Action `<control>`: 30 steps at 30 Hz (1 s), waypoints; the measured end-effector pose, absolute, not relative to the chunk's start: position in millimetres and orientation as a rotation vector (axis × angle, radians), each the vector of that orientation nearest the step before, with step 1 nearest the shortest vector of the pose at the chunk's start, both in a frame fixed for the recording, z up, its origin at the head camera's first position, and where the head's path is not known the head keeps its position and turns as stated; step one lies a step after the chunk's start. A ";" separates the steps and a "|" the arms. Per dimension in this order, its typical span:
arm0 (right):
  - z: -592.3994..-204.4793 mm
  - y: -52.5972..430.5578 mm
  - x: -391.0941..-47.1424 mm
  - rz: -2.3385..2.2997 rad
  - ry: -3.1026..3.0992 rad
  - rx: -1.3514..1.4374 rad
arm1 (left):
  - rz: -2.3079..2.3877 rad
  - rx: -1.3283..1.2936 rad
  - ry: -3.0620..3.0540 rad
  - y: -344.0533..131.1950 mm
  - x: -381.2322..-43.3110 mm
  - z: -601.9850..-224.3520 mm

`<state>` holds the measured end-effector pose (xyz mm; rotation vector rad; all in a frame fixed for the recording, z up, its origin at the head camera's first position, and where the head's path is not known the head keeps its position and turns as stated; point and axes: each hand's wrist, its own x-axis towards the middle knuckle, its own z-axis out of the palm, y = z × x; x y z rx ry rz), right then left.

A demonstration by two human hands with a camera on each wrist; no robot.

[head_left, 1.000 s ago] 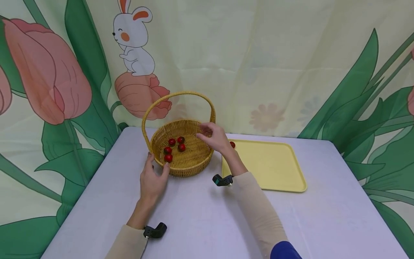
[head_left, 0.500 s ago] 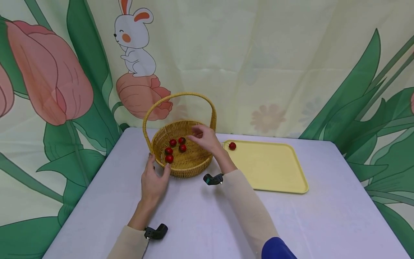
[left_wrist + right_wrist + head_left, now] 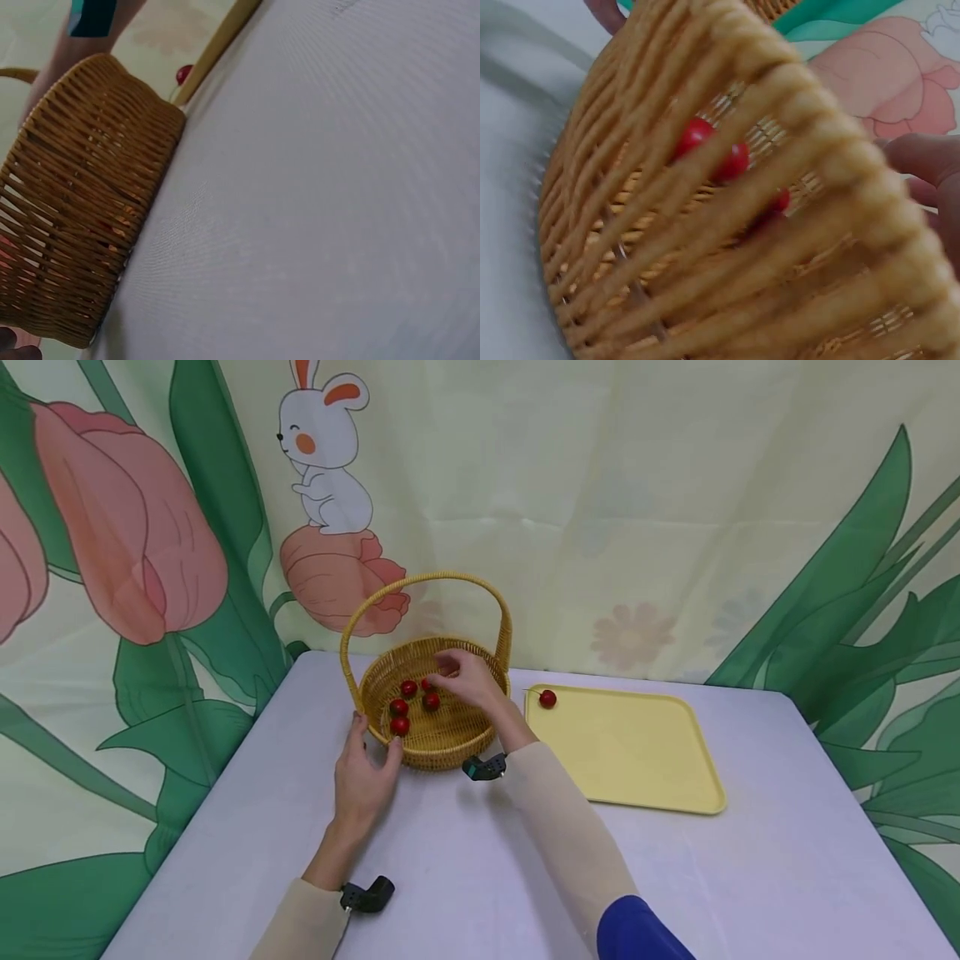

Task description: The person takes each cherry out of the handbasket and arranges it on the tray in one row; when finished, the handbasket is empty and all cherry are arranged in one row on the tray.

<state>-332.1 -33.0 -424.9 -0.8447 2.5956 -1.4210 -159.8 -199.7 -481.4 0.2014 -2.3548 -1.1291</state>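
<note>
Several red cherries [image 3: 400, 726] lie in the left half of a round wicker basket [image 3: 435, 758] with a tall arched handle. My right hand [image 3: 468, 678] reaches over the basket, its thumb and fingers curved apart just beside the rearmost cherry [image 3: 427, 683], which it partly overlaps in the head view. In the right wrist view, cherries [image 3: 696, 136] show through the weave, and the fingers [image 3: 922, 159] are over the far side of the rim. My left hand [image 3: 363, 785] rests its thumb and fingertips against the basket's outer left front, thumb spread from the fingers.
Right of the basket lies a shallow yellow tray [image 3: 626, 752] with a single stemmed cherry [image 3: 547, 698] at its back left corner. A white cloth covers the table [image 3: 450, 860]. Behind it hangs a printed curtain [image 3: 555, 527] with a rabbit and tulips.
My right hand has moved left and slightly down, from the basket's right side to the rearmost cherry. The cherry on the tray has come into full view. My left hand stays at the basket.
</note>
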 end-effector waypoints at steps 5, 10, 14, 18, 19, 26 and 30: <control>-427.7 -42.4 -334.5 -1.385 2.583 -0.849 | -1.144 0.209 -2.359 -200.7 -160.3 -481.8; -429.9 -47.2 -334.9 -1.342 2.583 -0.837 | -1.144 0.214 -2.366 -199.7 -160.9 -484.0; -431.2 -49.1 -335.3 -1.271 2.580 -0.822 | -1.133 0.211 -2.365 -199.9 -161.3 -484.4; -432.5 -50.7 -337.2 -1.176 2.563 -0.848 | -1.128 0.213 -2.360 -200.3 -161.3 -483.5; -432.8 -51.1 -337.7 -1.155 2.559 -0.856 | -1.128 0.212 -2.360 -200.5 -161.4 -483.3; -435.5 -52.2 -339.6 -1.002 2.568 -0.837 | -1.125 0.216 -2.371 -200.4 -161.4 -483.3; -436.4 -51.1 -337.7 -0.949 2.560 -0.796 | -1.121 0.218 -2.378 -199.6 -161.3 -483.3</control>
